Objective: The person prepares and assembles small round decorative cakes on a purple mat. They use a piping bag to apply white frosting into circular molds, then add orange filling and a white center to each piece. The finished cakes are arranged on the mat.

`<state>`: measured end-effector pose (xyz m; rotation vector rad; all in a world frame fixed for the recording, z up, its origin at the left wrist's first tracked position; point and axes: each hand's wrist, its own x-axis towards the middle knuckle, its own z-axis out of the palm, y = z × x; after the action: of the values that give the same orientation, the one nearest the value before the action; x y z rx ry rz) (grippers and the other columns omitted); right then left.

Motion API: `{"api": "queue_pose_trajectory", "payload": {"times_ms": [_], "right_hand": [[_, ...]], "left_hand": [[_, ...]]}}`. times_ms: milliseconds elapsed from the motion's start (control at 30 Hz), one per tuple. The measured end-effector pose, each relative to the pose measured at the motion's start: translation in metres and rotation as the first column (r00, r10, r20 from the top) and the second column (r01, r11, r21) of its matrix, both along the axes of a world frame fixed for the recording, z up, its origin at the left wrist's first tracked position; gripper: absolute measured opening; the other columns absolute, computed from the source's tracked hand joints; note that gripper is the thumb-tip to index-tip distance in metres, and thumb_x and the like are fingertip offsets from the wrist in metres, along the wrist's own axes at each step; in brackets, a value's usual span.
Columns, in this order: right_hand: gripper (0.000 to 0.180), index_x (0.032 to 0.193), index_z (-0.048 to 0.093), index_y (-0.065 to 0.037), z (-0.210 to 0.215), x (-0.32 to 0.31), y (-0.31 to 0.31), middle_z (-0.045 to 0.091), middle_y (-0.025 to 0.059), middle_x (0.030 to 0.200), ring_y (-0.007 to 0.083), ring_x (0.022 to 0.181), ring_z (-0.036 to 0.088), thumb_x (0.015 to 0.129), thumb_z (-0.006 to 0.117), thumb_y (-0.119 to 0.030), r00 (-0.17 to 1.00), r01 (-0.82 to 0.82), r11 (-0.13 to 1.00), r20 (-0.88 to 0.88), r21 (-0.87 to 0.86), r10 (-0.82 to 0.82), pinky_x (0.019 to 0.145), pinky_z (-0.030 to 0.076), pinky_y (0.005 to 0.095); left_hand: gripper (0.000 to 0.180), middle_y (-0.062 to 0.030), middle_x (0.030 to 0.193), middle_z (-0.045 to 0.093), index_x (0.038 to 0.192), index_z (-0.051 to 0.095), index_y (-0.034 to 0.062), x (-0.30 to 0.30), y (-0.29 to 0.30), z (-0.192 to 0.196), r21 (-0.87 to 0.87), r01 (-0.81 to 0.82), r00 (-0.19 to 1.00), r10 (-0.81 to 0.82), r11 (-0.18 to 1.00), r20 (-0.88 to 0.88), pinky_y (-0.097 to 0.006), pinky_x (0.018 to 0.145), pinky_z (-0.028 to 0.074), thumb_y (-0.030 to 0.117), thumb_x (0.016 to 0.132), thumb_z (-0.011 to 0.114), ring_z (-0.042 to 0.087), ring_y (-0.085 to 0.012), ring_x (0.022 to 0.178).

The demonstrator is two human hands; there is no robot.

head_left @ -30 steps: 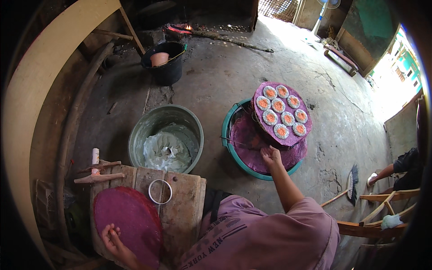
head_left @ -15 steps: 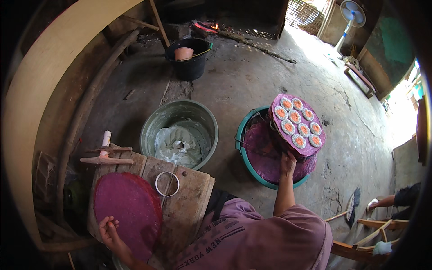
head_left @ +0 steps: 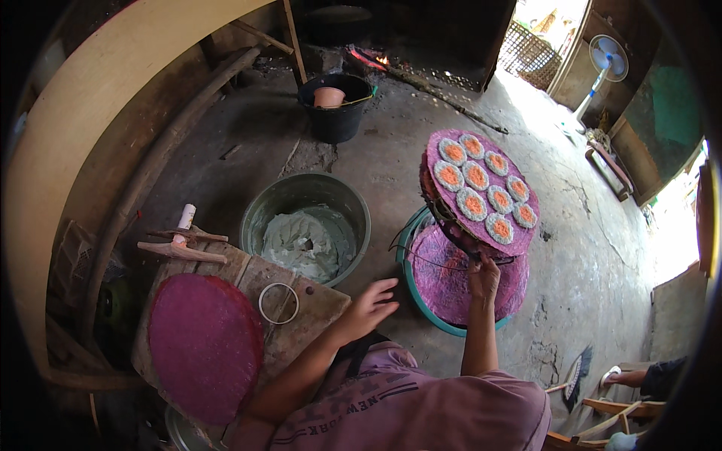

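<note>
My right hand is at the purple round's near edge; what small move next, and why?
Probably bring the left hand to the purple round's left edge: only the right hand holds it, and the left is open nearby, with nothing visible in it.

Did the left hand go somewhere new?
Yes, the left hand went right: from over the purple disc, left of the ring, to the ring's right side.

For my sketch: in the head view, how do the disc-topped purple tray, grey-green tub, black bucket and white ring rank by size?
Largest: purple tray and grey-green tub, too alike to rank.
Next: black bucket, though it stands farther back.
Smallest: white ring.
</note>
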<state>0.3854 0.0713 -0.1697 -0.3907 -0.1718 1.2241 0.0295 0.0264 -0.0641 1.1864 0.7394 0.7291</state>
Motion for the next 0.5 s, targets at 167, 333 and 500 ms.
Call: {"api": "queue_pose_trajectory", "payload": {"times_ms": [167, 333, 500], "right_hand": [[0.012, 0.078, 0.063, 0.002, 0.065, -0.023, -0.008, 0.067, 0.0131, 0.087, 0.02, 0.074, 0.061, 0.083, 0.053, 0.003, 0.983, -0.174, 0.984, -0.047, 0.042, 0.176, 0.082, 0.051, 0.0353], [0.014, 0.072, 0.063, 0.001, 0.112, -0.038, -0.032, 0.066, 0.013, 0.08, 0.0218, 0.072, 0.062, 0.083, 0.054, 0.003, 0.987, -0.161, 0.986, -0.008, -0.033, 0.161, 0.082, 0.052, 0.0369], [0.014, 0.073, 0.065, 0.001, 0.124, -0.048, -0.039, 0.068, 0.0135, 0.081, 0.0228, 0.077, 0.064, 0.081, 0.054, 0.004, 0.971, -0.235, 0.971, -0.047, -0.042, 0.233, 0.087, 0.052, 0.04]], "left_hand": [[0.089, -0.021, 0.15, 0.025, 0.147, 0.019, 0.0032, 0.056, 0.105, -0.036, 0.653, -0.271, 0.797, 0.546, 0.707, -0.26, -0.041, 0.108, 0.032, 0.029, 0.081, 0.073, 0.033, -0.0342, 0.135], [0.057, -0.0158, 0.119, 0.057, 0.132, 0.043, 0.0005, 0.046, 0.117, -0.021, 0.403, 0.049, 0.941, 0.093, 0.914, -0.325, -0.036, 0.098, 0.042, 0.027, 0.088, 0.066, 0.055, -0.0252, 0.115], [0.029, -0.0094, 0.084, 0.063, 0.118, 0.052, -0.0012, 0.031, 0.007, -0.002, -0.248, 0.442, 0.896, -0.44, 0.862, 0.065, -0.027, 0.06, 0.053, 0.02, 0.099, 0.049, 0.066, -0.0172, 0.063]]}}
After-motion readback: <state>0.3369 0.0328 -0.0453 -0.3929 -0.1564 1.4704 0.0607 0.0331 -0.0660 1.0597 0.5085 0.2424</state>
